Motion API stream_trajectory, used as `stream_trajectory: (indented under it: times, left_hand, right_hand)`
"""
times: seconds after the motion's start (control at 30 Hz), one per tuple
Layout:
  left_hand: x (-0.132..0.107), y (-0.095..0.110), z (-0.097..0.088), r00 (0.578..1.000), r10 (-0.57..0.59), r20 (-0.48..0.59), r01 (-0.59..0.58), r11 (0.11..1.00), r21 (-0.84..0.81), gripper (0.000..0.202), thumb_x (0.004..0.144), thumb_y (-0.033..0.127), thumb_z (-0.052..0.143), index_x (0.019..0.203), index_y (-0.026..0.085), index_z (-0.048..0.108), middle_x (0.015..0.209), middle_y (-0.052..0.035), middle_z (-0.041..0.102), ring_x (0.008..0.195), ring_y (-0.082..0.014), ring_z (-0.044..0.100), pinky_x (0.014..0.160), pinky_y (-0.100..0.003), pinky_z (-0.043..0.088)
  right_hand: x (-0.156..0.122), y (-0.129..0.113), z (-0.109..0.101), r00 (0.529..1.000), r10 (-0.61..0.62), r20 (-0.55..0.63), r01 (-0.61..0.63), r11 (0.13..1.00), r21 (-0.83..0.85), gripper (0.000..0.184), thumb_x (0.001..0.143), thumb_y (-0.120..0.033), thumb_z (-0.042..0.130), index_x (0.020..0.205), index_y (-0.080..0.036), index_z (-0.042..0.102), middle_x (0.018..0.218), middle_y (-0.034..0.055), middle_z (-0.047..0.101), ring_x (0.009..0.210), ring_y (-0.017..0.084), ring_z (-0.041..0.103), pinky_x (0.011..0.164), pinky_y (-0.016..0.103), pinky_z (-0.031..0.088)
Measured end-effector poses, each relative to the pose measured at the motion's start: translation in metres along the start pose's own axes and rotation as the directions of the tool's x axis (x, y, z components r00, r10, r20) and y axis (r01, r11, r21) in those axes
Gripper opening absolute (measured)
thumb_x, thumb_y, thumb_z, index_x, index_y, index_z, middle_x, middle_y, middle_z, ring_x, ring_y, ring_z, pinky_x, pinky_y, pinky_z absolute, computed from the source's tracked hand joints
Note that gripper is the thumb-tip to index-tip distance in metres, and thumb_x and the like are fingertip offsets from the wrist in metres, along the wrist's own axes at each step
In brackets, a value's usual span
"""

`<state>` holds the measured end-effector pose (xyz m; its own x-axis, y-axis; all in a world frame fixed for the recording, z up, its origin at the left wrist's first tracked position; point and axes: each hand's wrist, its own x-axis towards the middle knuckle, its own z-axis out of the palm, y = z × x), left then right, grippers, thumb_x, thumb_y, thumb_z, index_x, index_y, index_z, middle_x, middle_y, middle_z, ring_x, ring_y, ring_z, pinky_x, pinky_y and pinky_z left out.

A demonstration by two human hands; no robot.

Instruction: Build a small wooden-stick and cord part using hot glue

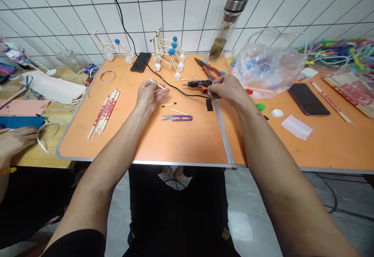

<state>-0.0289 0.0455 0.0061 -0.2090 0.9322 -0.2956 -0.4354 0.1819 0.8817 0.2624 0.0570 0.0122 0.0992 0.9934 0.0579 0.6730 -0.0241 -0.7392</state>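
Observation:
My left hand [148, 96] is closed with its fingertips on a short pale wooden stick [160, 86]. My right hand [226, 88] grips the back of a corded black-and-orange hot glue gun [198, 84], whose narrow tip points left. Pliers with brown handles [209, 69] lie just behind that tool. Between my hands and nearer to me are a dark-ended stick [169, 104], a thin stick [179, 112] and purple thread snips [187, 118]. Stick models with blue caps and white wheels stand at the back, one [165, 48] in the middle and one [112, 46] at left.
Wrapped chopsticks [105, 112] lie left. A black cord crosses the orange table [181, 144] past a phone [140, 62]. Behind stands a glass bottle [223, 34]; right are a plastic bag [263, 68] and another phone [309, 99]. Another person's hand [22, 142] is far left.

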Motion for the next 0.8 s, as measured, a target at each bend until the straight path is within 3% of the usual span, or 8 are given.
stream_trajectory:
  times: [0.13,0.23,0.43,0.57,0.7,0.8]
  left_hand:
    - [-0.001,0.000,0.001,1.000,0.008,0.008,-0.008,1.000,0.007,0.029,0.109,0.032,0.081,0.100,0.025,0.055,0.083,0.0020,0.078,0.072,-0.0155,0.085,0.068,-0.018,0.063]
    - [-0.001,-0.001,0.001,1.000,0.018,0.011,-0.018,1.000,0.015,0.027,0.111,0.031,0.079,0.100,0.025,0.055,0.083,0.0024,0.078,0.074,-0.0142,0.086,0.069,-0.017,0.064]
    - [-0.003,0.000,0.002,1.000,0.025,0.012,-0.026,0.999,0.020,0.031,0.105,0.026,0.086,0.095,0.023,0.057,0.078,0.0034,0.073,0.067,-0.0139,0.083,0.071,-0.020,0.067]
    - [-0.005,0.001,0.003,0.999,0.042,0.030,-0.043,0.999,0.027,0.024,0.110,0.021,0.078,0.095,0.022,0.059,0.074,0.0044,0.070,0.065,-0.0125,0.081,0.071,-0.019,0.067]
    - [-0.006,0.001,0.003,0.994,0.038,0.100,-0.043,0.998,0.045,0.016,0.109,0.015,0.077,0.099,0.020,0.065,0.075,0.0039,0.073,0.064,-0.0119,0.081,0.066,-0.017,0.064]
    - [-0.007,-0.001,0.002,0.989,0.042,0.142,-0.048,0.998,0.037,0.011,0.110,0.011,0.072,0.103,0.018,0.069,0.077,0.0019,0.076,0.066,-0.0134,0.083,0.065,-0.018,0.064]
  right_hand:
    - [0.000,-0.002,-0.001,0.988,0.152,-0.013,-0.128,0.875,0.467,0.036,0.082,-0.005,0.085,0.070,-0.025,0.058,0.067,-0.0007,0.060,0.062,0.017,0.064,0.064,0.034,0.060]
    - [-0.004,-0.007,-0.004,0.982,0.183,0.039,-0.166,0.759,0.630,0.032,0.090,-0.007,0.086,0.075,-0.022,0.062,0.073,0.0006,0.065,0.063,0.013,0.066,0.064,0.027,0.063]
    - [-0.015,-0.025,-0.007,0.985,0.147,0.095,-0.171,0.692,0.701,0.025,0.102,-0.028,0.090,0.091,-0.023,0.069,0.075,-0.0028,0.065,0.065,0.011,0.068,0.064,0.021,0.065]
    - [-0.020,-0.034,-0.002,0.988,0.102,0.112,-0.152,0.620,0.770,0.035,0.097,-0.045,0.098,0.097,-0.026,0.069,0.071,-0.0057,0.061,0.061,0.010,0.062,0.056,0.020,0.060]
    - [-0.022,-0.037,0.002,0.974,0.056,0.220,-0.217,0.514,0.830,0.057,0.086,-0.070,0.101,0.091,-0.028,0.062,0.068,-0.0053,0.062,0.056,0.012,0.060,0.047,0.023,0.055]
    - [-0.028,-0.042,0.002,0.951,0.007,0.309,-0.276,0.467,0.840,0.060,0.082,-0.072,0.103,0.092,-0.028,0.065,0.065,-0.0074,0.058,0.052,0.010,0.057,0.045,0.023,0.051]
